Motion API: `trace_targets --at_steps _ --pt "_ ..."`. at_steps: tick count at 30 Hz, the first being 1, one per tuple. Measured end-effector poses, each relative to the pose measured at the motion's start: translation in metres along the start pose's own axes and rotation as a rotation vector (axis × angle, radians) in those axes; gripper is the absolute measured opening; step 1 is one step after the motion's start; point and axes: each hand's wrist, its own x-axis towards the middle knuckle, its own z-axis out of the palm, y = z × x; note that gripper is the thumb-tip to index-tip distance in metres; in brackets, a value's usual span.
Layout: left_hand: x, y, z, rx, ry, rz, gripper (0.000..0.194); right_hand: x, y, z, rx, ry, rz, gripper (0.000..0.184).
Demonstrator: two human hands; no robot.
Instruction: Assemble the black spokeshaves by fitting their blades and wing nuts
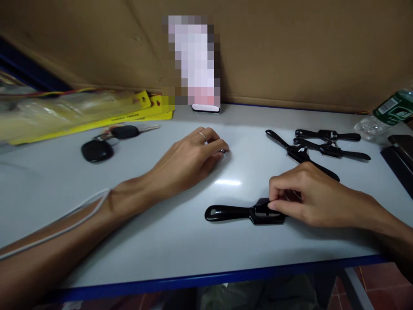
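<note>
A black spokeshave [230, 213] lies flat near the table's front edge, its left handle pointing left. My right hand [309, 196] is over its middle and right side, thumb and forefinger closed in a pinch at the body. Whatever they pinch is too small or hidden to name. The right handle is covered by that hand. Farther left and back, my left hand [200, 155] rests low over the table with fingers curled. A small shiny metal piece [223, 150] shows between its thumb and forefinger. Several more spokeshaves [331, 148] lie behind my right hand, close together.
A phone [206, 107] with a blurred screen leans against the cardboard wall [274, 51]. Keys with black fobs [97, 150] and yellow-edged plastic packs [135, 114] are at the left. A green-labelled bottle [393, 107] and a dark object [400, 159] are at the right.
</note>
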Motion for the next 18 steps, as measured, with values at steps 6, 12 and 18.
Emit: trace_targets --at_steps 6,12,18 --pt "0.0023 -0.0026 -0.0022 -0.056 -0.018 -0.021 0.037 0.0010 -0.0011 0.0012 0.013 -0.040 0.023 0.017" --pt "0.0026 -0.0014 -0.0039 -0.012 -0.032 -0.086 0.025 0.0025 -0.0005 0.0021 0.013 0.190 0.009 0.017" --pt "0.0009 -0.0003 -0.0008 0.020 -0.038 -0.090 0.019 0.0049 0.0029 0.0062 -0.015 0.416 0.031 0.017"
